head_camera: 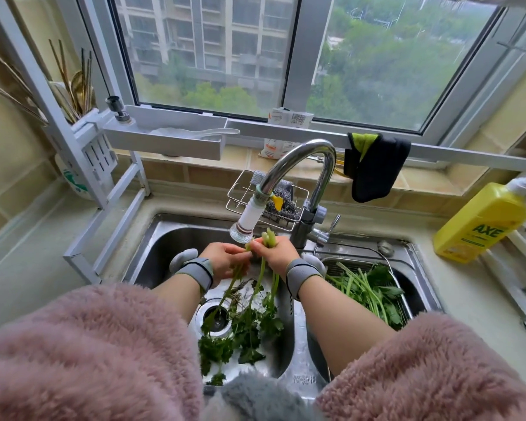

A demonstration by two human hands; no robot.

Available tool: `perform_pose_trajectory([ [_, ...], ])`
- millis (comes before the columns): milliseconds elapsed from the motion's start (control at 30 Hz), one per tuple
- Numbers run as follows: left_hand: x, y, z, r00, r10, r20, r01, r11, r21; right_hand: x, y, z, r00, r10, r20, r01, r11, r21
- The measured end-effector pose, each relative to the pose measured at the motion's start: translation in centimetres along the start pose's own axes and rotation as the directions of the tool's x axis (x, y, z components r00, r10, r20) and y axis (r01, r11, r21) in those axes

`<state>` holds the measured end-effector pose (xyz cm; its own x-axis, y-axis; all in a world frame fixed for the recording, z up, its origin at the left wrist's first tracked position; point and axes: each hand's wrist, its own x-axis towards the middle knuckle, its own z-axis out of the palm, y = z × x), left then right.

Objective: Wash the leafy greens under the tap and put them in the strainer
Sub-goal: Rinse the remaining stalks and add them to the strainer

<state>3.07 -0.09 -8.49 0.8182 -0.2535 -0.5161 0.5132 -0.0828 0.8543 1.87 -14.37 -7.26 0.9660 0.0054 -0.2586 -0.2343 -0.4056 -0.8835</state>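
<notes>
My right hand (278, 252) grips a bunch of leafy greens (246, 323) by the stalk ends, just under the tap's white filter head (246, 221). My left hand (225, 258) pinches some of the same stalks a little lower. The leaves hang down into the left sink basin (164, 238), over the drain (214, 319). More greens (369, 288) lie in the metal strainer (407, 302), which sits in the right basin. I cannot tell whether water is running.
A chrome tap (304, 159) arches over the sink. Behind it a wire rack (240, 192) holds a steel scourer. A yellow detergent bottle (483, 223) stands on the right counter, and a dark cloth (375, 168) hangs from the rail. A utensil rack (85, 129) stands left.
</notes>
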Motion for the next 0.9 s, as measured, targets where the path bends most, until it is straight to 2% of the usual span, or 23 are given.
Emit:
perform_pose_trajectory([
  [133, 0.02, -0.14, -0.55, 0.999, -0.045, 0.032, 0.046, 0.998, -0.051, 0.32, 0.23, -0.13, 1.000, -0.015, 0.011, 0.015, 0.999, -0.036],
  [333, -0.15, 0.08, -0.18, 0.989, -0.106, 0.104, 0.106, 0.994, 0.005, 0.55, 0.66, 0.05, 0.999, 0.027, 0.036, -0.026, 0.999, -0.028],
  [567, -0.40, 0.32, 0.15, 0.988, -0.104, 0.118, 0.097, 0.994, 0.059, 0.50, 0.67, 0.17, 1.000, 0.025, 0.018, -0.026, 0.999, 0.048],
  [767, -0.51, 0.30, 0.13, 0.987, -0.100, 0.129, 0.093, 0.994, 0.059, 0.75, 0.72, 0.32, 1.000, 0.028, -0.007, -0.028, 0.999, 0.034],
  [900, -0.63, 0.20, -0.13, 0.987, -0.097, 0.128, 0.085, 0.992, 0.094, 0.62, 0.66, 0.51, 0.997, 0.055, 0.046, -0.059, 0.993, 0.099],
])
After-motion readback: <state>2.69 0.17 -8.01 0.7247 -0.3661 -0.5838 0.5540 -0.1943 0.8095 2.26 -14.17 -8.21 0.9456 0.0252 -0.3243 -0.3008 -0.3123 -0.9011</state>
